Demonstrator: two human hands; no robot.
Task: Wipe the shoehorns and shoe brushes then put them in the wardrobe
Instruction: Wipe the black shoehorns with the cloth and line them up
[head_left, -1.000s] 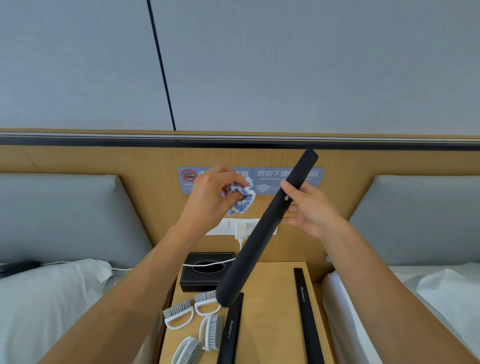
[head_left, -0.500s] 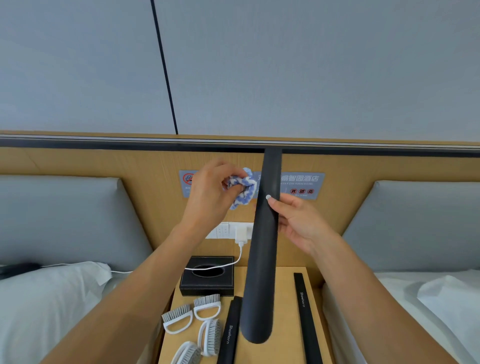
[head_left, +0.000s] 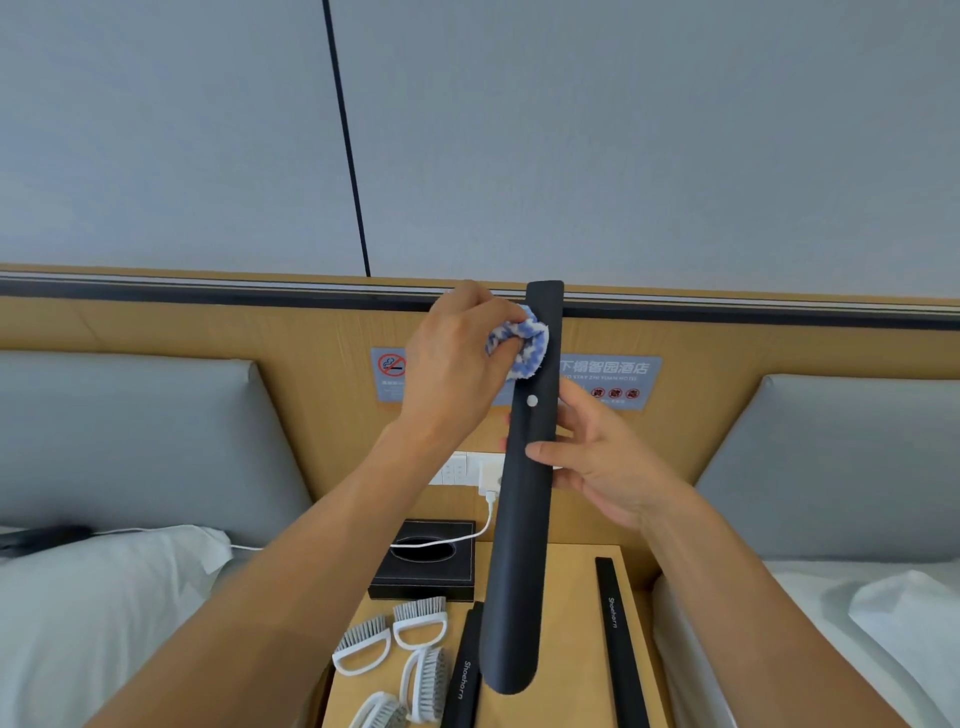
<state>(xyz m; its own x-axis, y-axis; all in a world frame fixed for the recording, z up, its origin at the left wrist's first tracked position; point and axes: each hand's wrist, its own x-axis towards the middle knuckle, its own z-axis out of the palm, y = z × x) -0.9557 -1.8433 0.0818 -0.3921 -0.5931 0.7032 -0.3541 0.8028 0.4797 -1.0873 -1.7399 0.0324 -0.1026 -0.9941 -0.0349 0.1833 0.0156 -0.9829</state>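
Note:
A long black shoehorn (head_left: 519, 545) stands nearly upright in the air above the bedside table. My right hand (head_left: 597, 462) holds it at its upper half, thumb across the front. My left hand (head_left: 457, 358) grips a bunched blue-and-white cloth (head_left: 522, 345) and presses it against the shoehorn's top end. On the wooden bedside table (head_left: 571, 649) lie two more black shoehorns, one (head_left: 462, 680) partly behind the held one and one (head_left: 621, 644) to the right. Several white shoe brushes (head_left: 415, 629) with grey bristles lie at the table's left side.
A black tissue box (head_left: 423, 566) sits at the back of the table, with a white charger cable (head_left: 467, 538) running over it from the wall sockets. Beds with white pillows (head_left: 104, 597) flank the table on both sides. A wooden headboard panel with a sign runs behind.
The shoehorn swung from a slant to nearly upright. My left hand rose with the cloth and now presses it on the shoehorn's top end; my right hand shifted slightly lower.

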